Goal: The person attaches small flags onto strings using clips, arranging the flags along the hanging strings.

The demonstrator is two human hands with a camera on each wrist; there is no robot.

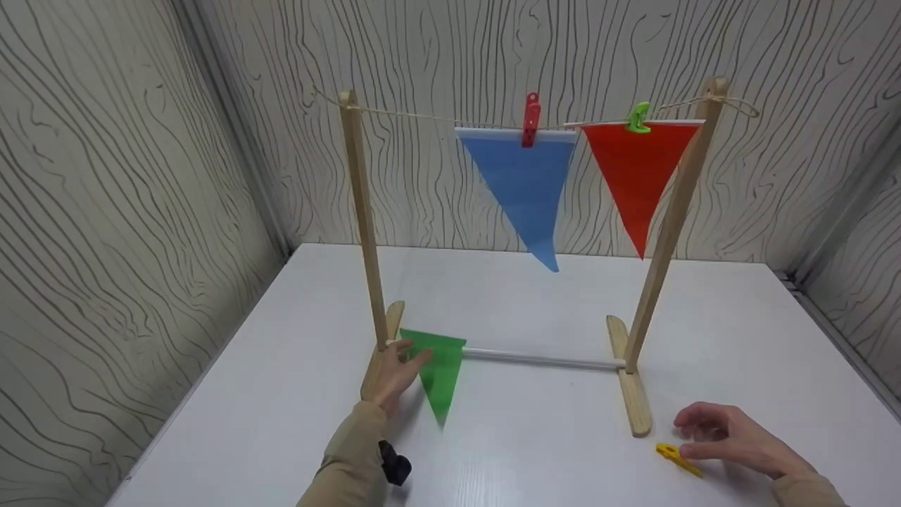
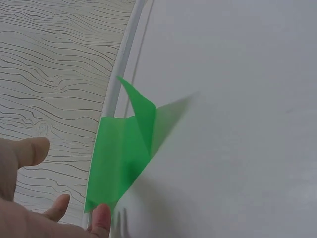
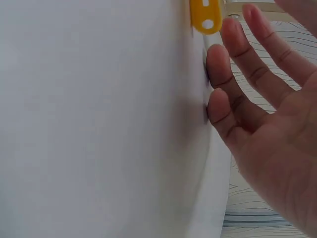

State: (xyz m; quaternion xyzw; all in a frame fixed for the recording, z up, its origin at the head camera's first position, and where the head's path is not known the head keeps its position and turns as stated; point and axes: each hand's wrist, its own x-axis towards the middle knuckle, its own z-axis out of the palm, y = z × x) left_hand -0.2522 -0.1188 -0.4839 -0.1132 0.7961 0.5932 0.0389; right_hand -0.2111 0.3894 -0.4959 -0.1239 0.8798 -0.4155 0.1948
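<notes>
A green triangular pennant (image 1: 442, 370) lies at the foot of the wooden stand, its top edge against the white crossbar (image 1: 542, 358). My left hand (image 1: 398, 372) is at the pennant's left corner, with fingers spread. In the left wrist view the pennant (image 2: 116, 153) is bent up at its tip, and the left fingertips (image 2: 101, 218) are right at its near corner, the thumb apart. On the table at the front right lies a yellow clothespin (image 1: 677, 459). Over it my right hand (image 1: 735, 440) hovers with loosely bent fingers, its thumb overlapping the clothespin in the head view.
A string between two wooden posts (image 1: 364, 218) carries a blue pennant (image 1: 528, 186) under a red clothespin (image 1: 531, 120) and a red pennant (image 1: 642, 179) under a light green clip (image 1: 638, 118). The right foot (image 1: 633, 401) of the stand is left of my right hand.
</notes>
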